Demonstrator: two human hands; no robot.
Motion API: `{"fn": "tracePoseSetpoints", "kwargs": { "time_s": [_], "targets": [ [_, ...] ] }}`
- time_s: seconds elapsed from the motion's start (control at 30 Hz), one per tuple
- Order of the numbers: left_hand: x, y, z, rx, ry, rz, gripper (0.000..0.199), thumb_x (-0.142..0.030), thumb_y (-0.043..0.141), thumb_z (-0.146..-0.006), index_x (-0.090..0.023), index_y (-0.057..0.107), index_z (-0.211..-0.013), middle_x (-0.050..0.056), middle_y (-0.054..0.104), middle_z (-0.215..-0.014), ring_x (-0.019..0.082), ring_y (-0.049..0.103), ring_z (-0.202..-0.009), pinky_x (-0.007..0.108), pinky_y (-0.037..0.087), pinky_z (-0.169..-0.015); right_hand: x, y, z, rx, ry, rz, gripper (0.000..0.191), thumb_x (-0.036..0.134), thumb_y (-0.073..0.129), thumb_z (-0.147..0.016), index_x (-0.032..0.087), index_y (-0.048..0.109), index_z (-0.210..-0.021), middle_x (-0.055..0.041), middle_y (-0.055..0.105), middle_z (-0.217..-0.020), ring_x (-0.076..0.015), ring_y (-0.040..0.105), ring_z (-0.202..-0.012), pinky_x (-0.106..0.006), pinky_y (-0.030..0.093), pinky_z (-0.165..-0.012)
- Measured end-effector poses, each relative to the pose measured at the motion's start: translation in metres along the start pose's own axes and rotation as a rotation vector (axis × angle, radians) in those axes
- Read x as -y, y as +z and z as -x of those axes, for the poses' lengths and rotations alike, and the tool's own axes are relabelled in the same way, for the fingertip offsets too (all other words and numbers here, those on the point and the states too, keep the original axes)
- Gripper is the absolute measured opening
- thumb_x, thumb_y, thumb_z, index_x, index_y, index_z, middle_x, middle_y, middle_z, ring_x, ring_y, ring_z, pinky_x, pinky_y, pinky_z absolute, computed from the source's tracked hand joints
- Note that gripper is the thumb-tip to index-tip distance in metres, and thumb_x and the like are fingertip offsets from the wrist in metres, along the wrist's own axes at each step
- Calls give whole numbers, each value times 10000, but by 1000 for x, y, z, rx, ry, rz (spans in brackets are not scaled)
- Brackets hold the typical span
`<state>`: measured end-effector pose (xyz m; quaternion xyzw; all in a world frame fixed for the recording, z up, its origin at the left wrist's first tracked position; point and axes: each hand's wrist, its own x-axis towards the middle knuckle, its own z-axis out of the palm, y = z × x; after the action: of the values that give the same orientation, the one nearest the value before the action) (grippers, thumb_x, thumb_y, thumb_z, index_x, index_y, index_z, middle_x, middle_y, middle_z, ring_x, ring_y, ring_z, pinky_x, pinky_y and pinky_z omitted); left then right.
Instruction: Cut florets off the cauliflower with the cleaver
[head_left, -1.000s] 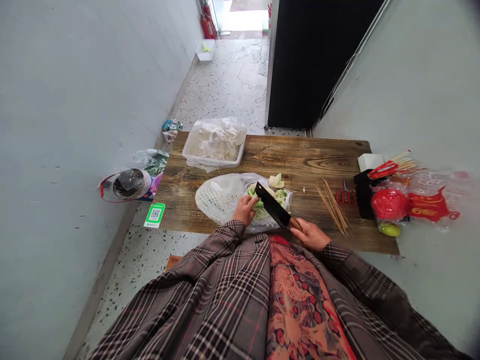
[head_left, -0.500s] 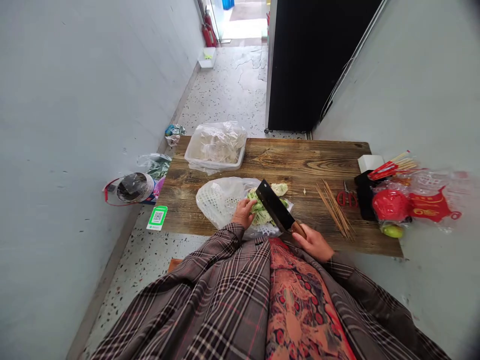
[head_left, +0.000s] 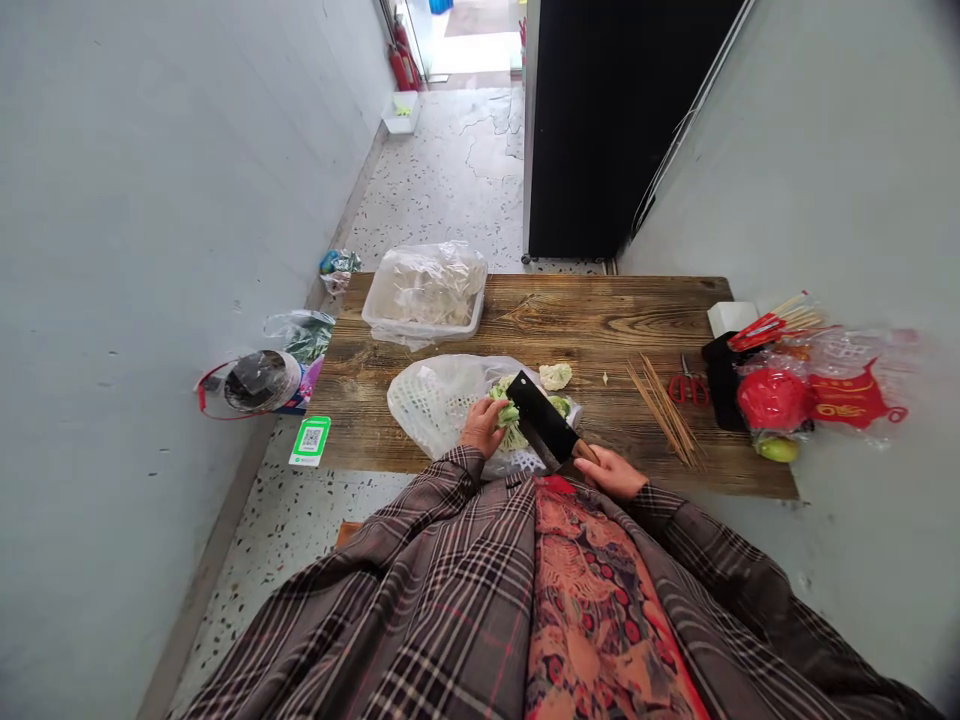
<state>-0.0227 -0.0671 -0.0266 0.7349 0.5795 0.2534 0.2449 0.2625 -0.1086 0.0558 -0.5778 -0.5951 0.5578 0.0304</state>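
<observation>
— What's around us?
— Pale walls (head_left: 187, 200); a brown wooden tabletop (head_left: 600, 330); a black cabinet (head_left: 622, 120) beyond the white bag (head_left: 427, 395).
— And our cleaver (head_left: 549, 422)?
— Over the bag's right end, long axis diagonal, pointing forward-left; our right hand (head_left: 611, 472) grips its handle; our left hand (head_left: 484, 428) clasps cauliflower (head_left: 511, 428) there.

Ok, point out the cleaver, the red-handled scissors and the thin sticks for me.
Cleaver (head_left: 541, 417): head view, middle of the dark blade.
Red-handled scissors (head_left: 688, 381): head view, where the handles meet.
Thin sticks (head_left: 667, 416): head view, middle of the bundle.
</observation>
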Motion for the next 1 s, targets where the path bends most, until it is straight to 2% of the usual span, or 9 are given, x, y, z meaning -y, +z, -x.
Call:
{"fn": "tracePoseSetpoints", "kwargs": {
  "time_s": [0.1,0.17,0.3,0.43,0.57,0.67,0.8,1.0],
  "targets": [
    [1,-5,-2,-8,-25,73,520,-110,643,-688,-225,577,-1191,61,562,-1110,223,536,-1082,393,441,-988,-5,-7,0,113,96,-228,415,623,438,-811,215,455,-885,79,494,-515,-120,439,-423,-237,329,-461],
    [2,-9,-4,-9,-66,104,520,-118,643,-688,-233,574,-1190,59,561,-1116,222,547,-1070,382,456,-968,-3,-9,1,113,87,-250,432,629,460,-797,207,472,-886,73,514,-516,-117,444,-421,-239,328,-457],
    [-4,-20,-11,62,-67,44,551,-125,662,-665,-228,560,-1197,77,551,-1175,248,544,-1096,414,448,-985,13,-11,7,16,12,-122,380,596,476,-808,216,456,-788,52,544,-538,-124,481,-482,-253,350,-507],
    [-14,-28,-21,183,91,-54,559,-119,661,-664,-213,537,-1201,101,489,-1339,277,483,-1220,443,407,-1044,27,-16,14,-84,-58,57,350,561,421,-844,224,445,-751,32,561,-568,-142,501,-539,-274,373,-568],
    [-17,-33,-33,307,152,-141,589,-151,707,-640,-215,565,-1208,104,595,-1149,286,563,-1040,451,458,-951,32,-16,15,-127,-66,144,335,537,411,-846,231,438,-712,13,565,-591,-161,518,-579,-281,374,-579],
    [-11,-33,-41,352,174,-157,622,-177,747,-607,-218,591,-1208,102,602,-1050,277,582,-951,443,472,-896,36,-15,16,-170,-66,140,333,533,395,-856,226,468,-750,11,569,-589,-166,521,-573,-288,381,-590],
    [-2,-29,-41,291,106,-88,567,-217,795,-572,-217,626,-1113,91,596,-983,263,590,-927,422,494,-842,42,-16,23,-235,-112,146,370,535,371,-877,204,534,-876,-14,603,-653,-190,563,-625,-302,408,-629],
    [1,-13,-23,34,-137,61,579,-246,839,-548,-231,588,-1069,48,578,-999,225,576,-940,407,503,-862,35,-10,31,-212,-179,232,364,498,372,-893,188,545,-975,-92,676,-850,-242,640,-787,-320,445,-691]
  ]
}}
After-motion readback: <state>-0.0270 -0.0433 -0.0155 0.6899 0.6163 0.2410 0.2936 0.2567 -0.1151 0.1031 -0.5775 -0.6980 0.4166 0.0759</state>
